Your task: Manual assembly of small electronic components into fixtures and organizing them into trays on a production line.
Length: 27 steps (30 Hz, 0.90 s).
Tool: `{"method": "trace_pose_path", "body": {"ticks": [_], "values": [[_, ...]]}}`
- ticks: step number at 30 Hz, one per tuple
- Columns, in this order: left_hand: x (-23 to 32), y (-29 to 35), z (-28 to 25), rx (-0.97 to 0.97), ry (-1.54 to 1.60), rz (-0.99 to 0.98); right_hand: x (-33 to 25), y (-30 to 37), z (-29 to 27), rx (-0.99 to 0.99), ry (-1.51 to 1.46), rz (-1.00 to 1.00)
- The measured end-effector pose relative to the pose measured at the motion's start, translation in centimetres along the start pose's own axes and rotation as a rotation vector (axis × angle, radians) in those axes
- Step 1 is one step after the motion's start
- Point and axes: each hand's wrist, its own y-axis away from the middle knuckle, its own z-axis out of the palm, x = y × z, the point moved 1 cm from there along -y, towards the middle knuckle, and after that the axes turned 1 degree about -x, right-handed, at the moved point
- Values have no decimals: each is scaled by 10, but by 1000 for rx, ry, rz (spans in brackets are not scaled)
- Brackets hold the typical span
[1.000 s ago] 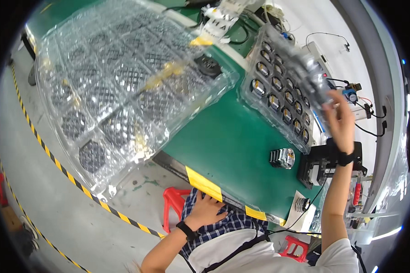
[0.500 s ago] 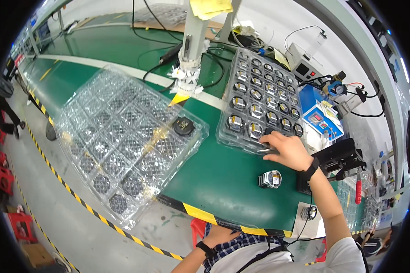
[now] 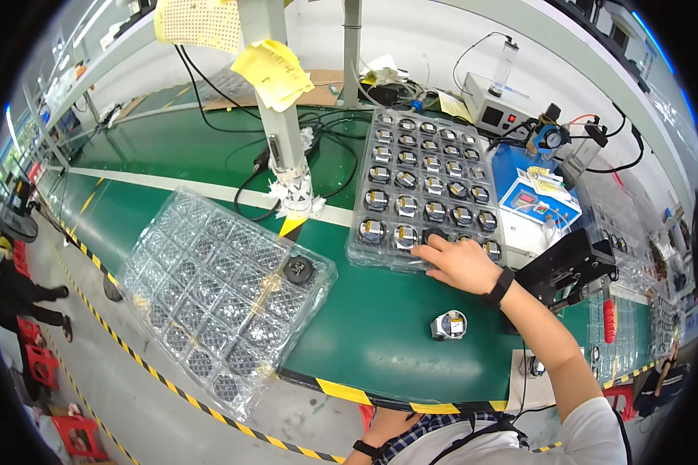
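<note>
My right hand (image 3: 464, 266) is over the near edge of a clear plastic tray (image 3: 357, 249) filled with rows of round black-and-silver parts with pale labels. Its fingers are closed around a thin metal tool (image 3: 417, 262), possibly tweezers. A dark round shape at the fingertips could be a part or a finger cover; I cannot tell. My left hand (image 3: 395, 425) rests low at my lap below the table edge, its fingers mostly hidden. On the green table, a single silver round part (image 3: 449, 325) stands just in front of my right hand.
To the left lies a clear compartment tray (image 3: 209, 271) with one black round part (image 3: 298, 270), overhanging the striped table edge. A post (image 3: 279, 132) rises behind it. On the right stand a black fixture (image 3: 570, 267) with a red handle and a blue control box (image 3: 535, 194). Another part (image 3: 535, 366) sits on white paper.
The view has shifted, so the trays and table sit differently in the picture. My right hand stays at the filled tray's near edge, its fingers dipped closer to the front-row parts.
</note>
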Motion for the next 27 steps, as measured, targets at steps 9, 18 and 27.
{"method": "trace_pose_path", "body": {"ticks": [9,18,27], "values": [[45,45,-73,-90,434,-85,1,-15,-19,97,-85,4],[55,157,-219,1501,491,-517,-70,-93,10,-63,-618,75],[37,114,-237,1427,673,-186,-84,-158,44,-535,-1101,281]]}}
